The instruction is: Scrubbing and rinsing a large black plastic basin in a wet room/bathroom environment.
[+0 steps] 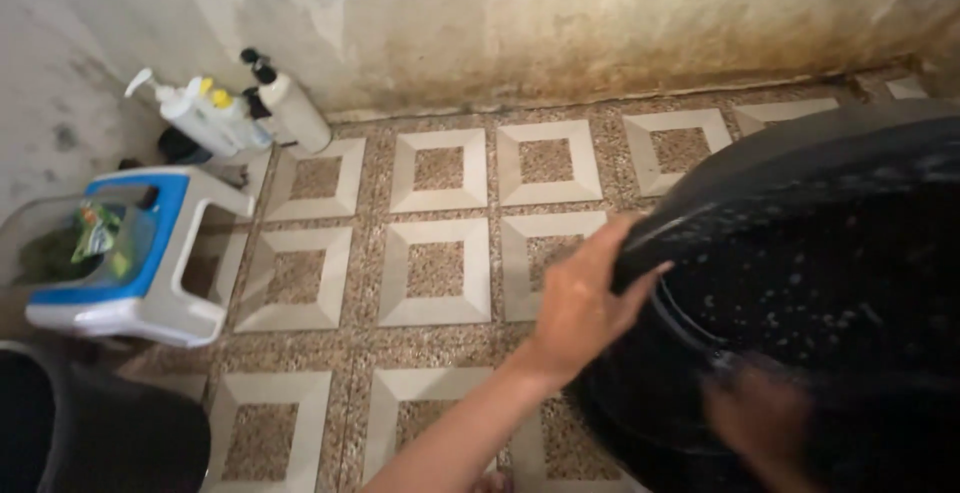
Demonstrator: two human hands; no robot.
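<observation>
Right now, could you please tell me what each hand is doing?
Left hand: closed on the rim of the black tub.
Right hand: inside the tub, blurred; cannot tell.

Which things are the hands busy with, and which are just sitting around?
In use:
- big black tub, tipped up, wet with suds
- left hand, gripping the tub's rim
- right hand, blurred, inside the tub

Just sitting around:
- white pump bottles by the wall
- blue-and-white plastic stool
- clear container resting on the stool

The location is a home washroom. Patterned floor tiles (440, 253) meet a damp-stained wall (600, 23). Pump bottles (235, 113) stand in the corner.
</observation>
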